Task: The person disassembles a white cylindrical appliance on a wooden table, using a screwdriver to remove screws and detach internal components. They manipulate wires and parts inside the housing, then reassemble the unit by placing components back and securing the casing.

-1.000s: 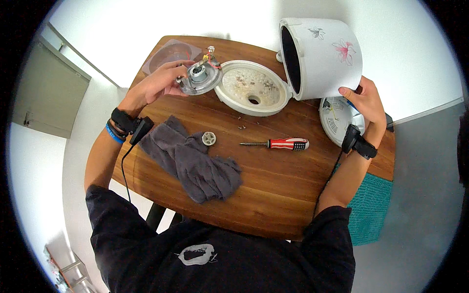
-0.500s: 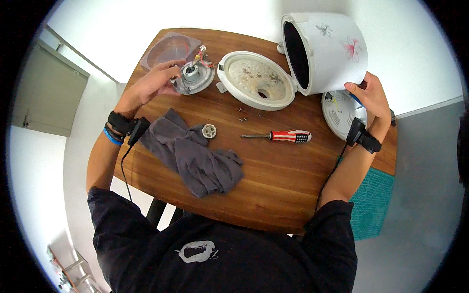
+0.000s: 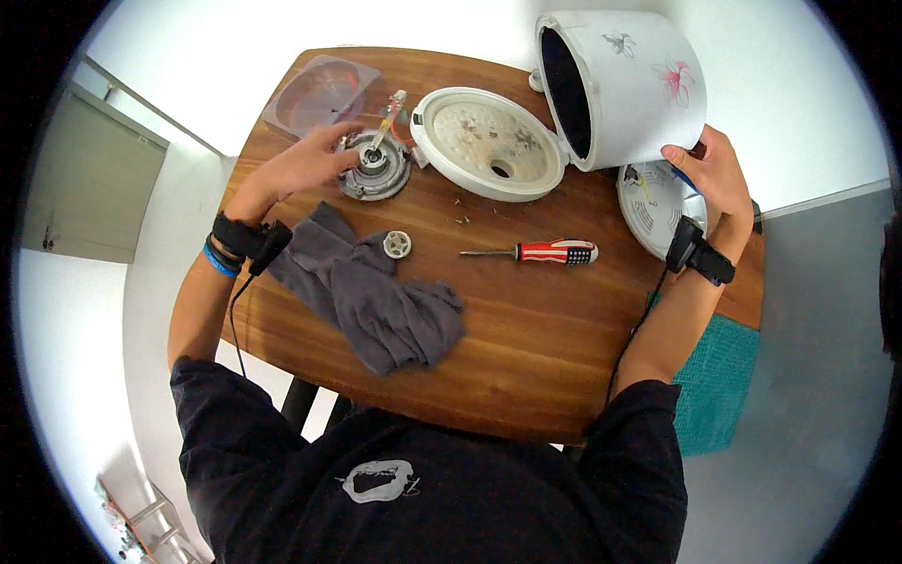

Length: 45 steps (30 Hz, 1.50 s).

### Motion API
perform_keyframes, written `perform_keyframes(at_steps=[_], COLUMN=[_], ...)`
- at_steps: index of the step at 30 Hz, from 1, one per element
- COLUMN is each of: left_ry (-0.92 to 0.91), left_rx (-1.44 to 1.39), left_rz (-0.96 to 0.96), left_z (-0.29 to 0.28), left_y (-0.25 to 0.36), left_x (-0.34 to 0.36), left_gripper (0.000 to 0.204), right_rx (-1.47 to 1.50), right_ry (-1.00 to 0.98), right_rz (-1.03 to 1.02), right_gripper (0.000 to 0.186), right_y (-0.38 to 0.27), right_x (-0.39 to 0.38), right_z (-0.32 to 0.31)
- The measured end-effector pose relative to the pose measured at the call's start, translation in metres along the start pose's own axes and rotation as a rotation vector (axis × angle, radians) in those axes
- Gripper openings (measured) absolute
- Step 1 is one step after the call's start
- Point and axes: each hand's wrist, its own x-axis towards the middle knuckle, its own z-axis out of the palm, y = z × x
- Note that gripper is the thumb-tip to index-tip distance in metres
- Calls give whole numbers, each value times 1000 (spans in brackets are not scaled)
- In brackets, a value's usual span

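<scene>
A white rice cooker body (image 3: 639, 94) with a flower print lies on its side at the far right, its dark opening facing left. My right hand (image 3: 716, 174) grips its lower right edge, thumb on the wall. Its hinged lid (image 3: 489, 132) lies swung out to the left, inner side up, with stains and a round hole. A grey metal heating plate (image 3: 375, 185) rests on the table at the far left, with a thin strip and wires rising beside its hub. Reaching over the plate's left side, my left hand (image 3: 315, 162) has fingers apart and nothing seen in them.
A clear plastic container (image 3: 324, 94) stands at the back left. Nearer lie a grey cloth (image 3: 376, 301), a small white wheel-like part (image 3: 397, 245), a screwdriver (image 3: 554, 252) and several screws (image 3: 461, 220). A round white base cover (image 3: 648, 211) and a green mat (image 3: 719, 385) are at the right.
My left hand has let go of the heating plate, which has gone from tilted to lying flatter on the table. My right hand keeps its grip on the cooker body.
</scene>
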Motion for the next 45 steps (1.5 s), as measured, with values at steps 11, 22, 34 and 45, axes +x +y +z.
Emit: perform_keyframes(at_steps=[11,22,34,45], left_ry=[25,256,228,358], left_rx=[226,454,611,446], left_rz=[116,192,678,912], left_z=[-5,1,46,36], left_y=[-18,27,64,91], left_x=[11,-6,24,12], left_gripper=[59,58,54,44], right_rx=[-25,19,23,-48], right_ry=[7,-25,-102,56], right_rz=[-24,-5,46,63], right_gripper=[44,44,52,105], right_y=[4,0,0,-19], right_x=[2,3,5,9], right_z=[7,12,12,22])
